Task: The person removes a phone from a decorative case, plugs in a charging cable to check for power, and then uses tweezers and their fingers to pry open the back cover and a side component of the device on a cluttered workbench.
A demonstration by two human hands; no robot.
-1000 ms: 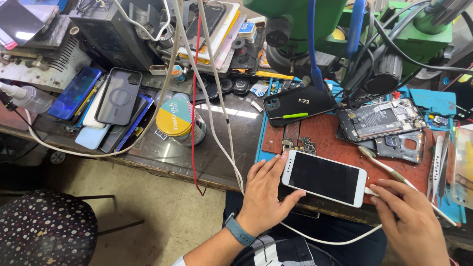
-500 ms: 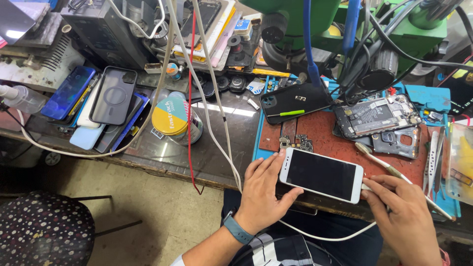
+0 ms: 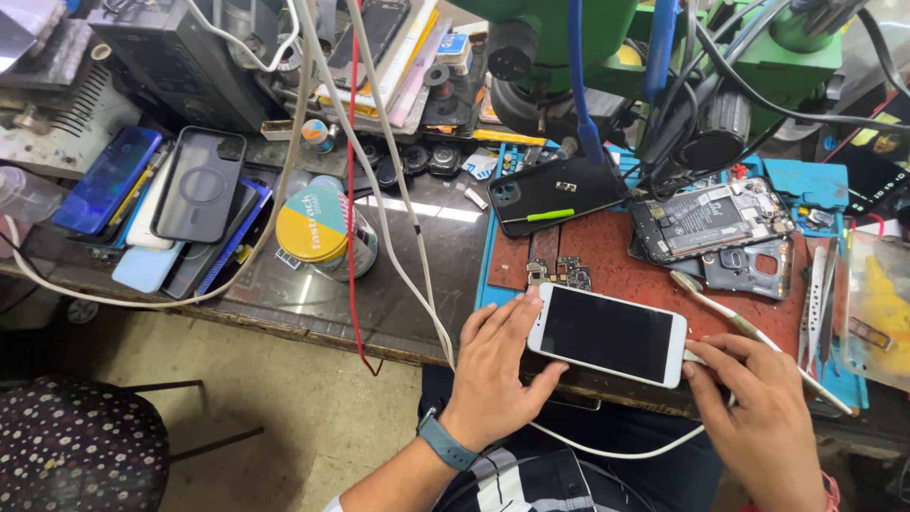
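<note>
Barely shifted, left hand (image 3: 493,374) steadies white phone (image 3: 609,334); right hand (image 3: 758,417) hides cable plug.

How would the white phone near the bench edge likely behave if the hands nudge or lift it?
The white phone looks stiff and flat, so it should slide rather than roll. Its glossy dark screen is probably slippery and breakable. The left hand steadies one end; the right hand is at the other, where a white cable might tug it.

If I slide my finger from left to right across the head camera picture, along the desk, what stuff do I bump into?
Stack of phone cases → round tin with a yellow and teal lid → left hand → white phone with a dark screen → right hand at the cable plug → clear bag with something yellow.
</note>
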